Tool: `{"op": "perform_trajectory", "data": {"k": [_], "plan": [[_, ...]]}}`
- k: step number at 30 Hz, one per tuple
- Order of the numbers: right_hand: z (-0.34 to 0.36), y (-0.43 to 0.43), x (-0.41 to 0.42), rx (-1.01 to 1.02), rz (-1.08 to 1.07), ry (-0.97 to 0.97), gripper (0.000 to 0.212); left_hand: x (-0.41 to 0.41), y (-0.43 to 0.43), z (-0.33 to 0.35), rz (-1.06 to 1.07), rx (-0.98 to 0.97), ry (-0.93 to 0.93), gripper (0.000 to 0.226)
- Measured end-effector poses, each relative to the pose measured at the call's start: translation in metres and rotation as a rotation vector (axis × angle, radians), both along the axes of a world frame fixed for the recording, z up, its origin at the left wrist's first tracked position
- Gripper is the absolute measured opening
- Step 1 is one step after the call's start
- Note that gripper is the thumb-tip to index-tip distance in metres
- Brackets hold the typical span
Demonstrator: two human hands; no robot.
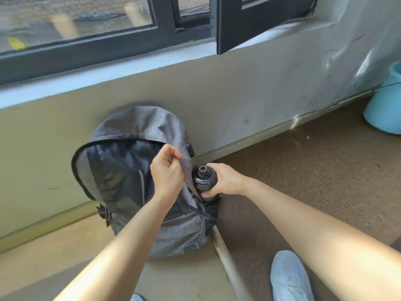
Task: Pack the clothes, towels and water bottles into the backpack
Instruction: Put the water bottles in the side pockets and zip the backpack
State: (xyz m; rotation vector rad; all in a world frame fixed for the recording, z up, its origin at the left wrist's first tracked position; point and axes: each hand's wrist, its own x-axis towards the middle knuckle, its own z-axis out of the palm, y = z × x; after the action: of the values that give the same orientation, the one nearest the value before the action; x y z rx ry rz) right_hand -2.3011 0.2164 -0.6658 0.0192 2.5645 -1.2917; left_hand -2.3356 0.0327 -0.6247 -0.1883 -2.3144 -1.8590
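Observation:
A grey backpack (121, 170) stands upright on the floor, leaning against the wall under the window. Its main opening gapes, showing dark lining inside. My left hand (167, 172) pinches the grey fabric at the bag's right edge and pulls it up. My right hand (225, 181) grips a dark water bottle (202, 177) with a black cap. The bottle stands upright at the bag's right side, its lower end inside the black side pocket (211, 210). No clothes or towels are in view.
The cream wall (238, 94) and its skirting run right behind the bag. An open dark window sash (249, 25) juts out above. A light blue plastic tub (386, 105) sits at the far right. A pale pole (227, 261) lies on the floor by my white shoe (288, 276).

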Motion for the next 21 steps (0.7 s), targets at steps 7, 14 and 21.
{"op": "perform_trajectory", "data": {"k": [7, 14, 21], "plan": [[0.003, -0.036, 0.01, -0.018, -0.16, 0.15, 0.063, 0.01, -0.027, 0.016, 0.042, 0.06, 0.047, 0.029], [0.019, -0.046, -0.001, 0.218, -0.295, 0.1, 0.072, 0.023, -0.043, 0.032, 0.027, 0.056, 0.122, 0.027], [0.018, -0.033, 0.007, -0.008, 0.026, -0.029, 0.064, 0.022, -0.048, 0.025, 0.074, 0.1, 0.09, 0.022]]}}
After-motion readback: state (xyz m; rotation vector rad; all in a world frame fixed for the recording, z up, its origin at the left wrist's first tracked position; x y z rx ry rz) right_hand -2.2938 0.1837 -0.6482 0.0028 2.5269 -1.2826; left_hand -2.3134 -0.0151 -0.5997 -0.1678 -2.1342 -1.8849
